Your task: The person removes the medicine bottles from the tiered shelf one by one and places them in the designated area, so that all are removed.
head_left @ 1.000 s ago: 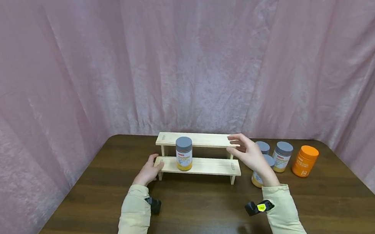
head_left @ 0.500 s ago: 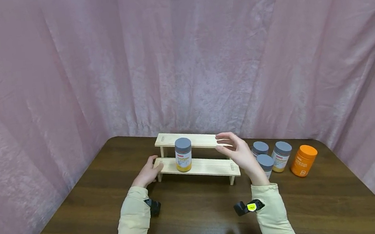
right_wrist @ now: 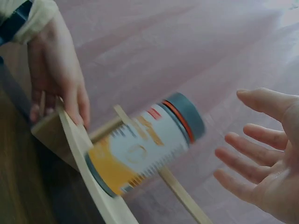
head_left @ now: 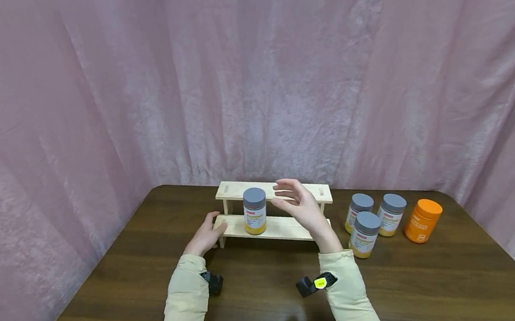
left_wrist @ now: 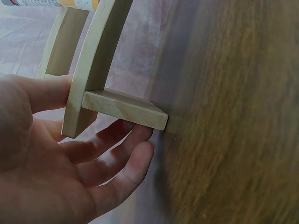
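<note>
A two-tier wooden shelf (head_left: 288,228) stands on the table, its lower board bearing a grey-lidded supplement jar (head_left: 255,211) with a white and yellow label. At the lower board's left end, my left hand (head_left: 205,235) holds on: the thumb lies on top of the board (left_wrist: 91,60) and the fingers reach under it beside the leg. My right hand (head_left: 302,206) is raised just right of the jar, fingers spread and slightly bent. A gap shows between the right fingertips (right_wrist: 224,176) and the jar (right_wrist: 140,149) in the right wrist view.
Right of the shelf stand three more grey-lidded jars (head_left: 364,235) and one orange jar (head_left: 423,221). A pink curtain (head_left: 248,77) hangs behind the dark wooden table (head_left: 254,298).
My right hand has moved left, from the shelf's right end toward the jar on the lower board, uncovering the grey-lidded jars at right. The left hand stays at the shelf.
</note>
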Demonstrator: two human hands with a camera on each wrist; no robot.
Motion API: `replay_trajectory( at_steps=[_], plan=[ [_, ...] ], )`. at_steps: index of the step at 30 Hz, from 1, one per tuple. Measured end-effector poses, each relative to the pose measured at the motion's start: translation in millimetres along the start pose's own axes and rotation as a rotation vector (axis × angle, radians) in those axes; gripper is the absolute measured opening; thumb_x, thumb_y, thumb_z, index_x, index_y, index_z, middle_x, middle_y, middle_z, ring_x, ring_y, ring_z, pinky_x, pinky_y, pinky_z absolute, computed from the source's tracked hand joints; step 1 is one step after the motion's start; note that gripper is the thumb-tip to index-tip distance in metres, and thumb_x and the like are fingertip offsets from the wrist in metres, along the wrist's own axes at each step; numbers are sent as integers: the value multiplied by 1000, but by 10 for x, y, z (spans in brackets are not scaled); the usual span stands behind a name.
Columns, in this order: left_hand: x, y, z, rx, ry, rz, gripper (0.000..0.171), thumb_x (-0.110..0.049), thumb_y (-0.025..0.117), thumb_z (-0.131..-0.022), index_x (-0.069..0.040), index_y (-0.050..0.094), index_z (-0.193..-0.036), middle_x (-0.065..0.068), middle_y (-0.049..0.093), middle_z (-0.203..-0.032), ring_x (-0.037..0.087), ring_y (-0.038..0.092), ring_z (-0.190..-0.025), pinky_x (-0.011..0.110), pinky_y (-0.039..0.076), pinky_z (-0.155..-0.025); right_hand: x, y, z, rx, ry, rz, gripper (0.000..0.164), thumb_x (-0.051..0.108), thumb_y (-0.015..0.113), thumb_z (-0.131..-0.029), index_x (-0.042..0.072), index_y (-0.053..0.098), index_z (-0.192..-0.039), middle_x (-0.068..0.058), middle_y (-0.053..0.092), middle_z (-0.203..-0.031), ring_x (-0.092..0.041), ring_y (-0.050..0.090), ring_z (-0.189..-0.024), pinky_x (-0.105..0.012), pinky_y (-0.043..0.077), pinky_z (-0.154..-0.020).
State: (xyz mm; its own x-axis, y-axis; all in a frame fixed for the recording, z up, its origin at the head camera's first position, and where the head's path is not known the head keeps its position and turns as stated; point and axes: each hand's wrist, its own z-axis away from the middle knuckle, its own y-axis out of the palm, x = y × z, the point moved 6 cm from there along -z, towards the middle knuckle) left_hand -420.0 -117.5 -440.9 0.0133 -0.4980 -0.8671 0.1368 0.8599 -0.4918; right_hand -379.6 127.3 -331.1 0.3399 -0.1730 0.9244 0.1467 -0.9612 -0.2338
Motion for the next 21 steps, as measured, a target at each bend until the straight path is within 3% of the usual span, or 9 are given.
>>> replay_trajectory(
  at_steps=[7, 15, 21],
  plan=[
    [11, 29, -11, 0, 4, 12, 56, -24, 47, -102, -3, 23, -149, 35, 44, -135, 38, 54, -108, 41, 51, -74, -43, 176, -30, 6, -13, -11, 62, 19, 70, -89, 18, 38, -143, -12, 46, -143, -31, 45, -134, -48, 38, -110],
    [-2, 5, -7, -5, 7, 8, 56, -22, 47, -102, -2, 23, -149, 34, 47, -130, 33, 55, -100, 37, 50, -70, -149, 303, -58, 13, 5, -1, 68, 17, 71, -88, 15, 35, -146, -14, 43, -147, -35, 42, -136, -54, 33, -111],
    [0, -7, -9, -8, 1, -1, 56, -24, 48, -102, -4, 24, -149, 32, 48, -129, 33, 55, -101, 35, 49, -70, -231, 410, -89, 25, 23, 29, 73, 18, 72, -88, 14, 32, -149, -18, 42, -147, -37, 47, -132, -54, 38, -108]
  ],
)
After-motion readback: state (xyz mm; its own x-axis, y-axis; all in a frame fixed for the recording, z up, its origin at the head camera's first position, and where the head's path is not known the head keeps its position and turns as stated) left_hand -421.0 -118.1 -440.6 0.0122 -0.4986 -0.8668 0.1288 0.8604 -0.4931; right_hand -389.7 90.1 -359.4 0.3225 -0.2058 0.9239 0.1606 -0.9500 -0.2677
